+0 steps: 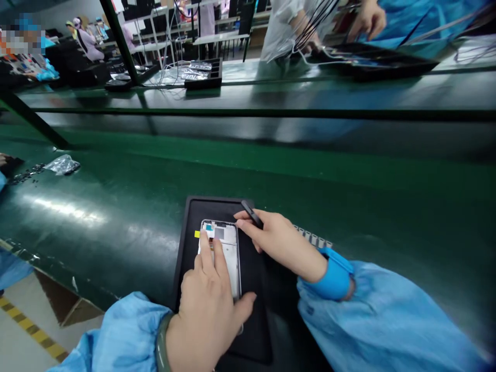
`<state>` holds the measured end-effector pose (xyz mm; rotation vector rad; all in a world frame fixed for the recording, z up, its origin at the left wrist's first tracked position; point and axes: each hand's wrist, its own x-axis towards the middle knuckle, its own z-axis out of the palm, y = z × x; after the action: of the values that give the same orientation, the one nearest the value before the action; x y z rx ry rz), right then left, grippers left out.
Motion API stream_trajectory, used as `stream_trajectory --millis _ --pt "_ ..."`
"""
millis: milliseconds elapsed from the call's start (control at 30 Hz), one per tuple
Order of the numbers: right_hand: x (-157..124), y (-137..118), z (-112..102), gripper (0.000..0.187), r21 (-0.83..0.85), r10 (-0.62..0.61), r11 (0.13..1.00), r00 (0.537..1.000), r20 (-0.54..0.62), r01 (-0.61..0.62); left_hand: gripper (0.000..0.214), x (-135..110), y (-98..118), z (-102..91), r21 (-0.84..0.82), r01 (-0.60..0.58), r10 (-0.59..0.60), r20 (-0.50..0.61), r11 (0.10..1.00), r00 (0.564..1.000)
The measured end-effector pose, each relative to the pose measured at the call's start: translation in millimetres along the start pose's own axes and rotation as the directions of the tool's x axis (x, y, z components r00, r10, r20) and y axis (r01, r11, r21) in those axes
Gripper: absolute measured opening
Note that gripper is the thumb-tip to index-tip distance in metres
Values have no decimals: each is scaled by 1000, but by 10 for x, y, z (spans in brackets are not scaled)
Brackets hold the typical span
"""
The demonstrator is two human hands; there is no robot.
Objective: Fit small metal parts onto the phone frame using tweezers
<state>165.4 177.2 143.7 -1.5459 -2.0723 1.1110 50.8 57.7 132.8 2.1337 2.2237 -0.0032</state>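
Observation:
An opened phone frame, silvery with small parts near its top, lies on a black tray. A yellow tab sticks out at its upper left edge. My left hand rests over the phone, fingers stretched out and thumb spread, fingertips on its upper half. In my right hand a slim black hand tool is gripped, its back end pointing up and left. The fingertips are at the phone's upper right corner. The tool's working tip is hidden, so its exact kind is unclear.
A strip of small pale pieces lies behind my right wrist on the green table. To the left are a clear plastic bag and scattered small black parts. Co-workers' hands handle cables and a black tray across the bench.

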Motion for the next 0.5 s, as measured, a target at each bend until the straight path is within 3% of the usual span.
stream_trajectory --millis 67,133,200,267,367,500 --pt "5 -19 -20 24 246 107 961 991 77 -123 82 26 -31 -52 -64 25 -22 49 998 999" --pt "10 -24 -37 24 461 168 861 975 144 -217 80 47 -88 -116 -138 30 -18 84 990 996" --pt "10 -29 -45 25 559 195 786 964 179 -263 78 55 -176 -180 -216 11 8 83 976 997" --pt "-5 -53 -34 26 569 201 771 958 207 -285 75 52 -284 -240 -302 -5 33 87 953 996" --pt "-67 -138 25 30 595 134 743 939 316 -307 72 46 -424 -318 -412 0 55 123 911 991" --pt "-159 -245 136 35 661 -86 706 897 434 -253 71 50 -541 -428 -432 28 44 155 901 987"
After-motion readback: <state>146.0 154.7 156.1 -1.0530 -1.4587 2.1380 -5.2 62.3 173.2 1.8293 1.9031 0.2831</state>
